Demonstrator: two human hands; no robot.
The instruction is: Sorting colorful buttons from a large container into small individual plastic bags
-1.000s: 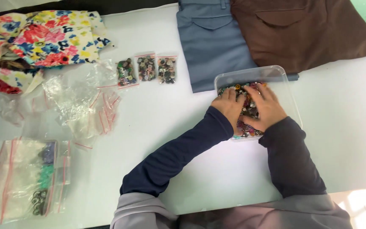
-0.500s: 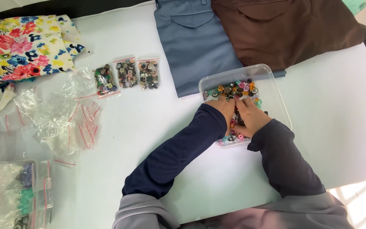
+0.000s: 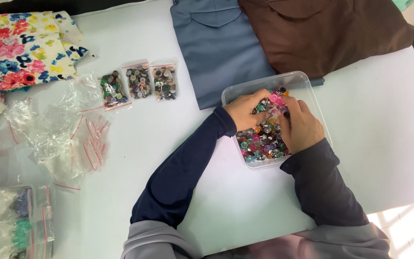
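White desk (image 3: 398,120) fills almost the whole view, with the person sitting at the 6 o'clock edge and both dark blue sleeves reaching up over it.

Both hands are inside the clear square plastic box (image 3: 307,86), which sits a little to the 3 o'clock side of the middle. The box is low and wide, so fingers can dig in easily, and its walls keep the pile of small mixed-colour buttons (image 3: 263,141) from rolling off. The left hand (image 3: 247,109) is curled, fingers bent down into the buttons. The right hand (image 3: 303,127) is curled too, fingertips pressed in beside a bright pink button (image 3: 274,97). I cannot tell if either hand has really pinched one.

Over at 9 o'clock lies a loose heap of empty clear zip bags with red strips (image 3: 68,134), close enough to grab. At 7 o'clock are bags already holding blue and green bits (image 3: 17,225).

Farther up, near 11 o'clock, three small filled button bags (image 3: 139,84) lie neatly side by side, kept apart from the empty ones.

At 12 o'clock lie folded grey-blue cloth (image 3: 221,43) and brown cloth (image 3: 327,33), touching. Flowery cloth (image 3: 20,48) sits at 10 o'clock.
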